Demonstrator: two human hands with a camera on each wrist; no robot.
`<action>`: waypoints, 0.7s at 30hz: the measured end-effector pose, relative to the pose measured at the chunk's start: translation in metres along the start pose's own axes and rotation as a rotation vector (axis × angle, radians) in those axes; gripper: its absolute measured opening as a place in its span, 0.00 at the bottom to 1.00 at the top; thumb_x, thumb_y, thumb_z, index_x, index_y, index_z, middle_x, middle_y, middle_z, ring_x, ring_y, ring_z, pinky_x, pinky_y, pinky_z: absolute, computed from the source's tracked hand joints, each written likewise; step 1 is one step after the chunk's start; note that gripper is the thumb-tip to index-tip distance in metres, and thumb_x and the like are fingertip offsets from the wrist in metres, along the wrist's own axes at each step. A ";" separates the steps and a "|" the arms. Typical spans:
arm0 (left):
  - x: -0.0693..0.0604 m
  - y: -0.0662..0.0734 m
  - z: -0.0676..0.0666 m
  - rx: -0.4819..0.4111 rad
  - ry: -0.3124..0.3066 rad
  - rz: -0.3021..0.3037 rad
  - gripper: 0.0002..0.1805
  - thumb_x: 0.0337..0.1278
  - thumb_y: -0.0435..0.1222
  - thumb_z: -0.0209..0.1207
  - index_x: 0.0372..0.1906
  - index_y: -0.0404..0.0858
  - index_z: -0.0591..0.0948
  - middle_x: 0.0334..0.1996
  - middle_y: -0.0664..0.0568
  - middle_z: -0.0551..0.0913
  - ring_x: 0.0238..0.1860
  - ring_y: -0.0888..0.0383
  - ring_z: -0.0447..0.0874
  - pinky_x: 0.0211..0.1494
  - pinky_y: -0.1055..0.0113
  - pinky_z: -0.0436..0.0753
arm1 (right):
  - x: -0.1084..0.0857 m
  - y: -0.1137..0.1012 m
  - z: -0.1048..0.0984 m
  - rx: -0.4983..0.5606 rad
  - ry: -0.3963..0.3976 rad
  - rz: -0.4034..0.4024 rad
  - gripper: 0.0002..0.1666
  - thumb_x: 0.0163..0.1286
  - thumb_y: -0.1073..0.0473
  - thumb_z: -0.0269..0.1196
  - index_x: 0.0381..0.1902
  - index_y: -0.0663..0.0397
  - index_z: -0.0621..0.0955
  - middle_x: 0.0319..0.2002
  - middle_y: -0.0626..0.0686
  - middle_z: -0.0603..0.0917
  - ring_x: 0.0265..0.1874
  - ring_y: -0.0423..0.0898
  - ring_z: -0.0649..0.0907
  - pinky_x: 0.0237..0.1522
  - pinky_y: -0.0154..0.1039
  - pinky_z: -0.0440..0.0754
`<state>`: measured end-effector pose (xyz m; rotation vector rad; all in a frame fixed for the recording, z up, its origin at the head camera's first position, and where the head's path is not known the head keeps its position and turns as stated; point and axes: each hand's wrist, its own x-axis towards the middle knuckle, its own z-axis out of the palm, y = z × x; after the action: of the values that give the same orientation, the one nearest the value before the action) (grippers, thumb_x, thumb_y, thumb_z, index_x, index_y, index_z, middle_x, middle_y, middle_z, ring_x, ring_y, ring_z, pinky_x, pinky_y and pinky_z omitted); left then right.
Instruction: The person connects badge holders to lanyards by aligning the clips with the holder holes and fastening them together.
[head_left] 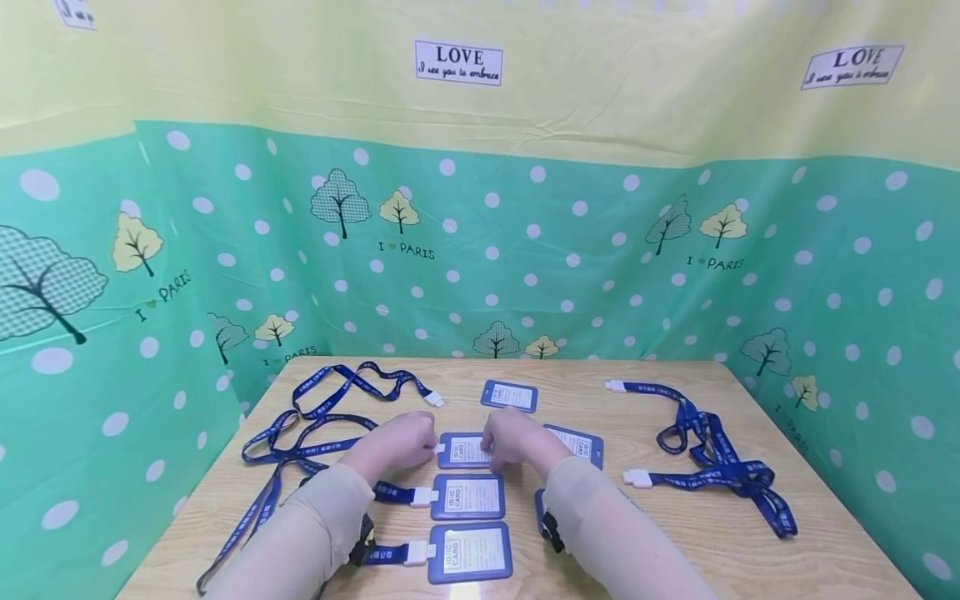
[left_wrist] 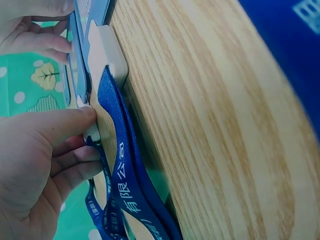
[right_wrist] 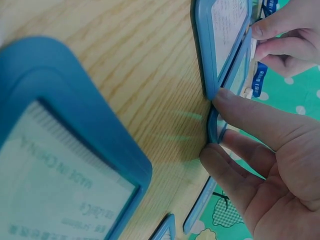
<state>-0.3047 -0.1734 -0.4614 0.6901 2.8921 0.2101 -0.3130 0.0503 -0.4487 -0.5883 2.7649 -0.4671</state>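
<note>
In the head view my left hand (head_left: 401, 442) pinches a white plastic lanyard clip (head_left: 440, 449) at the left end of a blue ID card holder (head_left: 461, 451). The left wrist view shows that thumb and fingers on the clip (left_wrist: 93, 131), with the blue lanyard (left_wrist: 102, 155) trailing below. My right hand (head_left: 516, 437) grips the holder's opposite end; its thumb and fingertips meet the blue edge in the right wrist view. Nearer me lie two more holders (head_left: 468, 497), (head_left: 470, 552), each with a clip and lanyard at its left end. The clip's join is partly hidden by my fingers.
Blue lanyards (head_left: 322, 408) lie tangled on the left of the wooden table (head_left: 570, 383). Others (head_left: 712, 454) with white clips lie at right. One loose holder (head_left: 510, 396) is at the back; another (head_left: 588, 444) lies beside my right wrist, and one is mostly hidden under that forearm.
</note>
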 end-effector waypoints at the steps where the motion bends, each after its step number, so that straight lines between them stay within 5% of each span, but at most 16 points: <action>1: 0.000 0.000 0.000 0.000 0.001 0.002 0.11 0.65 0.38 0.67 0.24 0.49 0.87 0.32 0.59 0.75 0.31 0.62 0.74 0.40 0.66 0.81 | 0.000 0.000 0.000 -0.001 -0.001 0.001 0.18 0.51 0.61 0.81 0.42 0.45 0.91 0.43 0.46 0.88 0.37 0.40 0.84 0.48 0.41 0.85; 10: 0.001 -0.002 0.002 -0.034 -0.004 -0.025 0.13 0.65 0.40 0.66 0.22 0.51 0.85 0.30 0.60 0.75 0.30 0.61 0.75 0.37 0.67 0.79 | 0.001 0.001 -0.001 0.012 -0.004 0.003 0.18 0.50 0.61 0.81 0.41 0.45 0.91 0.41 0.46 0.88 0.36 0.40 0.84 0.50 0.42 0.84; 21: 0.001 0.000 0.004 -0.077 0.022 -0.102 0.06 0.64 0.41 0.68 0.32 0.45 0.89 0.31 0.58 0.78 0.31 0.60 0.75 0.38 0.65 0.79 | 0.002 0.004 0.001 0.014 0.019 -0.003 0.20 0.48 0.60 0.82 0.42 0.44 0.91 0.43 0.46 0.88 0.39 0.42 0.84 0.50 0.43 0.84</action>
<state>-0.3048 -0.1721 -0.4649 0.5285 2.9134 0.3158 -0.3159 0.0525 -0.4512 -0.5878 2.7766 -0.4943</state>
